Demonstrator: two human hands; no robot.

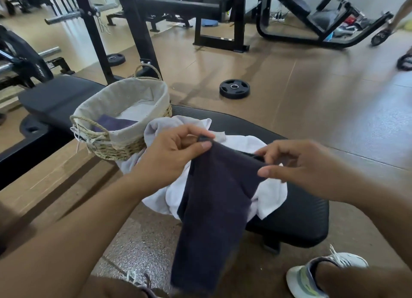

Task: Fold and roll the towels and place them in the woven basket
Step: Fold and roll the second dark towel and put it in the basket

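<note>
A dark navy towel (211,208) hangs lengthwise in front of me, its top edge stretched between both hands. My left hand (171,155) pinches the top left corner; my right hand (298,166) pinches the top right corner between thumb and fingers. Under the towel lies a heap of white towels (252,146) on a black padded bench (296,222). The woven basket (120,128) with a cloth liner stands on the bench to the left, holding a dark towel (113,122) and a white one (138,111).
A weight plate (234,88) lies on the floor beyond the bench, and black gym machine frames (214,19) stand behind it. Another person's sandalled feet (383,34) are at the far right. My white shoe (323,275) is on the floor at bottom right.
</note>
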